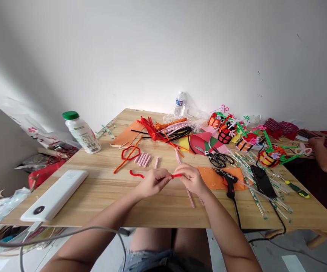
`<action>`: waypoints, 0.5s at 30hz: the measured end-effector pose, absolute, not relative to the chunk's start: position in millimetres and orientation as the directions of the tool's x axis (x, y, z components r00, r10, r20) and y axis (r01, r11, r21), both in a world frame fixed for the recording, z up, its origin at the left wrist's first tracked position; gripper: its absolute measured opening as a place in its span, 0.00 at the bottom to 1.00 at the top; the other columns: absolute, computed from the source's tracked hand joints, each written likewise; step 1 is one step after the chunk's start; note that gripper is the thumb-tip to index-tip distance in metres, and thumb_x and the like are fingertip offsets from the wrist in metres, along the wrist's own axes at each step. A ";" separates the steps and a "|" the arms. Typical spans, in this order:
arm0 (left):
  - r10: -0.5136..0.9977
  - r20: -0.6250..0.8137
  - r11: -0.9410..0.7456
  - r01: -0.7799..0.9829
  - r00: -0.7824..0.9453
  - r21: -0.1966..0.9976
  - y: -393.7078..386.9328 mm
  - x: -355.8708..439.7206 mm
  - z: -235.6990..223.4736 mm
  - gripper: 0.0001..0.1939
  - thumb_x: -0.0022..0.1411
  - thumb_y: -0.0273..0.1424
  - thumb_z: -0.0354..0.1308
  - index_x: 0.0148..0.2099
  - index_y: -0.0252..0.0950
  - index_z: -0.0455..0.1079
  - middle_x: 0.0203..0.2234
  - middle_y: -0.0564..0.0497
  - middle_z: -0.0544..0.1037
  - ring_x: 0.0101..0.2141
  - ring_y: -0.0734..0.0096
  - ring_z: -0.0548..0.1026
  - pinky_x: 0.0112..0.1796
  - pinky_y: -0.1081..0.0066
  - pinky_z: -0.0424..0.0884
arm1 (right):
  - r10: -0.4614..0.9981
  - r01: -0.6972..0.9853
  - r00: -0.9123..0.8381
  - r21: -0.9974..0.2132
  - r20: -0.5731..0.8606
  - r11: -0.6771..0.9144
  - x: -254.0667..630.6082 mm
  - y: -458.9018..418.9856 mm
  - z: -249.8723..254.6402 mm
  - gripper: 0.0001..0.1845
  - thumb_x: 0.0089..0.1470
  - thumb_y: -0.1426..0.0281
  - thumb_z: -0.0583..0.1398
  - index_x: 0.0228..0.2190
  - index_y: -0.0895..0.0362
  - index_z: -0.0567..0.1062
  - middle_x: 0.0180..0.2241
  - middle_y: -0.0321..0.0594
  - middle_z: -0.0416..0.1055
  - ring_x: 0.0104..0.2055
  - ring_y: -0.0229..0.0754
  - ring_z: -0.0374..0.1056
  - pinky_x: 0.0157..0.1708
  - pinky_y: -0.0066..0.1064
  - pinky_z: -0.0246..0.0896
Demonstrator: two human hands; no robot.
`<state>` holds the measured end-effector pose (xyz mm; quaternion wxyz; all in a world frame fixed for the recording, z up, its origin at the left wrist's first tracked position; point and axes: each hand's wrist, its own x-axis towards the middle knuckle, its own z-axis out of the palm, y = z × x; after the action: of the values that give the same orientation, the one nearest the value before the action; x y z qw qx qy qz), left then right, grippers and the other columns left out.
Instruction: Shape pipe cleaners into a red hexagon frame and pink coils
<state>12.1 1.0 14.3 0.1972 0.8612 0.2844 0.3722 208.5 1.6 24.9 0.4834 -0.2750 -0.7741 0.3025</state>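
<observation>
The table (pixel 95 192) is brightly lit by diffuse light, and only soft shadows are cast on it. The wall (pixel 152 49) is darkened by a shadow at upper left. The left hand (pixel 153 183) and right hand (pixel 192 178) are rendered fairly sharply. The white bottle (pixel 84 134) is slanted by wide-angle distortion.

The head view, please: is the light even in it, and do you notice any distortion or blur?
In the head view, the wall is shaded darker toward the upper left; in this head view, the white bottle leans outward, probably from wide-angle stretch; also in the head view, the left hand and right hand on the red strip show no obvious motion blur.
</observation>
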 end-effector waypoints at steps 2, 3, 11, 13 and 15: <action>0.558 0.651 -0.827 0.413 0.515 0.382 2.3 13.0 9.7 0.12 0.65 0.29 0.47 0.36 0.32 0.71 0.21 0.51 0.70 0.22 0.77 0.66 0.24 0.76 0.59 | 0.883 0.064 -0.259 -0.905 0.392 0.421 206.1 1.6 21.8 0.11 0.54 0.62 0.61 0.33 0.57 0.73 0.31 0.40 0.71 0.34 0.39 0.69 0.35 0.32 0.68; 0.504 0.699 -0.845 0.455 0.507 0.279 2.6 13.7 7.3 0.11 0.65 0.29 0.48 0.37 0.32 0.71 0.21 0.51 0.70 0.22 0.77 0.66 0.24 0.75 0.58 | 0.931 0.027 -0.257 -0.961 0.261 0.277 205.4 1.6 20.2 0.15 0.52 0.58 0.61 0.33 0.58 0.71 0.30 0.39 0.70 0.31 0.38 0.69 0.31 0.31 0.68; 0.489 0.640 -0.849 0.493 0.593 0.192 -1.6 15.5 10.5 0.14 0.64 0.28 0.46 0.30 0.33 0.70 0.19 0.52 0.67 0.20 0.76 0.64 0.23 0.74 0.57 | 0.761 0.301 -0.491 -0.737 0.424 0.605 209.6 -0.7 21.4 0.10 0.57 0.66 0.58 0.27 0.58 0.73 0.26 0.41 0.72 0.30 0.39 0.68 0.32 0.33 0.67; 0.597 0.550 -0.802 0.441 0.584 0.403 -2.2 14.5 14.1 0.15 0.64 0.30 0.46 0.27 0.33 0.69 0.18 0.53 0.67 0.20 0.77 0.65 0.23 0.75 0.58 | 0.553 0.349 -0.575 -0.431 0.603 0.832 210.5 -2.4 25.8 0.11 0.59 0.72 0.53 0.29 0.57 0.74 0.30 0.43 0.73 0.35 0.41 0.68 0.37 0.35 0.66; 0.679 0.462 -0.720 0.394 0.571 0.571 -2.2 13.6 15.8 0.16 0.64 0.31 0.47 0.27 0.32 0.68 0.18 0.53 0.68 0.20 0.78 0.65 0.22 0.77 0.58 | 0.410 0.368 -0.648 -0.207 0.642 0.906 210.4 -3.9 28.9 0.12 0.59 0.76 0.52 0.31 0.57 0.74 0.32 0.44 0.73 0.37 0.42 0.67 0.38 0.37 0.65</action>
<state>13.6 -2.2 15.8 0.2076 0.8615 0.3112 0.3434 210.4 -3.9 28.9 0.3604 -0.2143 -0.9074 0.0288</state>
